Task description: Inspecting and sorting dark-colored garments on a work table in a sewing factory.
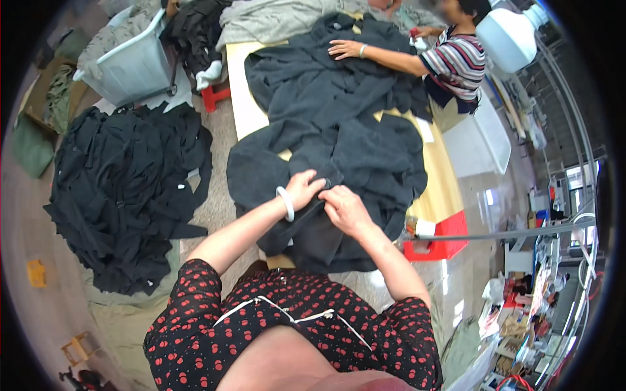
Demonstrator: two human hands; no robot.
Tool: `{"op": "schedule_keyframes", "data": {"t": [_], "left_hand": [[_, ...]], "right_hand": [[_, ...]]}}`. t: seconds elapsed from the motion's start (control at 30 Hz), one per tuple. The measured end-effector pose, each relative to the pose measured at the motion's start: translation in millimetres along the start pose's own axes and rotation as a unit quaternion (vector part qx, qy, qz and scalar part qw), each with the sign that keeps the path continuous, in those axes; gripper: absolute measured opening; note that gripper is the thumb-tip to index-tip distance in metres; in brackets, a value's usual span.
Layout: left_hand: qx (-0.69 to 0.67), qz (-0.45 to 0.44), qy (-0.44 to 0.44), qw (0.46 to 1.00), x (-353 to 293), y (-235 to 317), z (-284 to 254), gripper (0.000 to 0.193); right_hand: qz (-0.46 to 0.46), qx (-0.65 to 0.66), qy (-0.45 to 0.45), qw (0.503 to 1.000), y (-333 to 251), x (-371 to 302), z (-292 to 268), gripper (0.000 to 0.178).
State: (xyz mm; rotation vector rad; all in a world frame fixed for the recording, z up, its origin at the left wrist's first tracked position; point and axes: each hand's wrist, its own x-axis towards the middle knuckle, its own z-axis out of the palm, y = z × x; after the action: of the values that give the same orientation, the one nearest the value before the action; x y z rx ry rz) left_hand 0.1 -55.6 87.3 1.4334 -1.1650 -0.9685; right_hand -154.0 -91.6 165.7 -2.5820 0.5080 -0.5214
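A dark, nearly black garment (385,153) lies spread over the near part of the table, its sleeves and body in loose folds. Both my hands are at its middle, close together. My left hand (305,189), with a white bangle at the wrist, has its fingers bent and pinched at the cloth. Just right of it, my right hand (345,210) grips the same cloth with curled fingers. A small pale spot shows between the fingertips, too small to name. Part of the garment hangs over the near table edge toward my lap.
Another dark garment (306,72) lies farther up the table (443,176), under the hand of a co-worker (456,62) in a striped top. A large heap of dark clothes (127,189) is on the left, below a white bin (134,75). A red stool (447,238) stands right.
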Motion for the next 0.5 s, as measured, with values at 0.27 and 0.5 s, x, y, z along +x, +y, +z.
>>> {"op": "schedule_keyframes", "data": {"t": [0.27,0.5], "left_hand": [[0.016,-0.115,-0.028,0.993,-11.4,10.6,4.8,0.047],[-0.017,-0.118,-0.015,0.993,-8.0,-4.8,11.6,0.049]], "right_hand": [[0.073,0.024,0.011,0.997,3.1,-2.1,10.7,0.013],[0.150,0.036,0.052,0.987,4.3,-3.1,11.8,0.019]]}}
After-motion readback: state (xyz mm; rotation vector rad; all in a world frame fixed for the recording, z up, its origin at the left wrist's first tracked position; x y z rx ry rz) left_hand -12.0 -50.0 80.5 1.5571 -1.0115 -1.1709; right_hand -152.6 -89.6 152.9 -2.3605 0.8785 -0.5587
